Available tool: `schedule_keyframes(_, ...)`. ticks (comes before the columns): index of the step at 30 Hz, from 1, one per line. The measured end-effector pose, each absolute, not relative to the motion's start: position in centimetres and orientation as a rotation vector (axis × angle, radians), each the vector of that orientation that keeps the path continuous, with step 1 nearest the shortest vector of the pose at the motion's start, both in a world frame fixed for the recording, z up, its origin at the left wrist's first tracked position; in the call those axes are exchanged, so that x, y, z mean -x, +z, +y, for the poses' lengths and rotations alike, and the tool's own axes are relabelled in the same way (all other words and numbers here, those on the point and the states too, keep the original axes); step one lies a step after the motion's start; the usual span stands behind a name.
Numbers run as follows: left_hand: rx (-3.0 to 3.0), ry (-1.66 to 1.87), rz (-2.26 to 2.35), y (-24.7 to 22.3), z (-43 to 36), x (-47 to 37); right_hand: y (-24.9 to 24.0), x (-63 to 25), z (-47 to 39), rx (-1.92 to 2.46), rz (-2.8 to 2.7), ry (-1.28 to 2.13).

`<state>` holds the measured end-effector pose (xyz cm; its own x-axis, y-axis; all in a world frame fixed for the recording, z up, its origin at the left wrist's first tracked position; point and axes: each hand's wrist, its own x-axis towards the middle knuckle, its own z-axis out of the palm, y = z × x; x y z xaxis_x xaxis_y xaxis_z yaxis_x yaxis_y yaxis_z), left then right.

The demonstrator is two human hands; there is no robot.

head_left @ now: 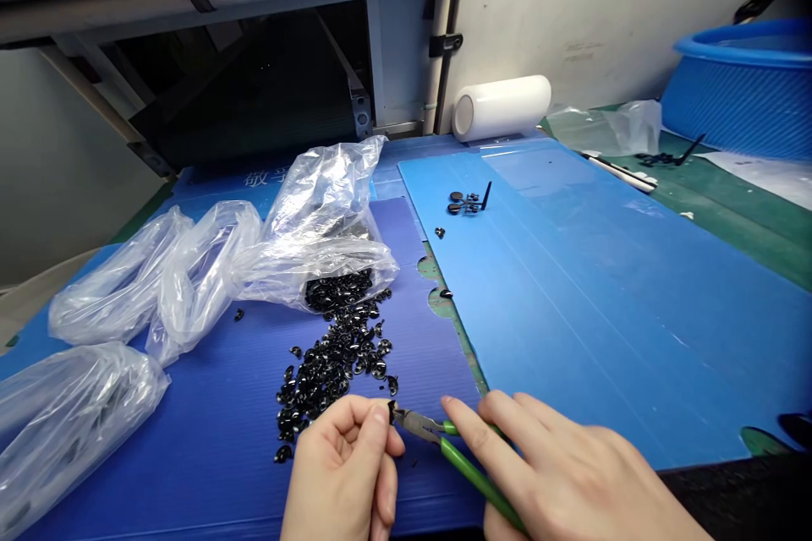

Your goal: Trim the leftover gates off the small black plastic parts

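Observation:
My left hand (348,465) pinches a small black plastic part (392,412) between thumb and fingertips. Wrapped around green-handled pliers (473,473), my right hand (558,465) holds their metal jaws against that part. Whether the jaws are fully closed on it is too small to tell. Just beyond my left hand, a heap of shiny black plastic parts (336,355) spreads over the dark blue sheet (216,439). The heap trails out of the mouth of a clear plastic bag (330,194), which has more of the same parts inside.
More clear bags (69,431) lie at the left. On the light blue board (571,287) rest a black sprue with round pieces (466,203) and a few loose bits. A white roll (501,107) sits at the back, and a blue basket (742,93) stands at the far right.

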<state>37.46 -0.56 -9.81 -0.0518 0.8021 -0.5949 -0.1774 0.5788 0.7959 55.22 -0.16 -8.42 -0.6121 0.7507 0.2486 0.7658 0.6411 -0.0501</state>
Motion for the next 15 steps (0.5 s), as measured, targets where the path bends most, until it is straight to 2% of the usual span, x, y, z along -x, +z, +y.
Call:
schedule_keyframes(7, -0.540, 0.900, 1.324, -10.0, -0.6, -37.1, -7.4, -56.0, 0.6, 1.224, -2.487, 0.468)
schedule_keyframes(15, -0.565, 0.918, 1.364, -10.1, -1.0, -37.3, -7.9, -56.6, 0.4, 1.203, -2.331, 0.297)
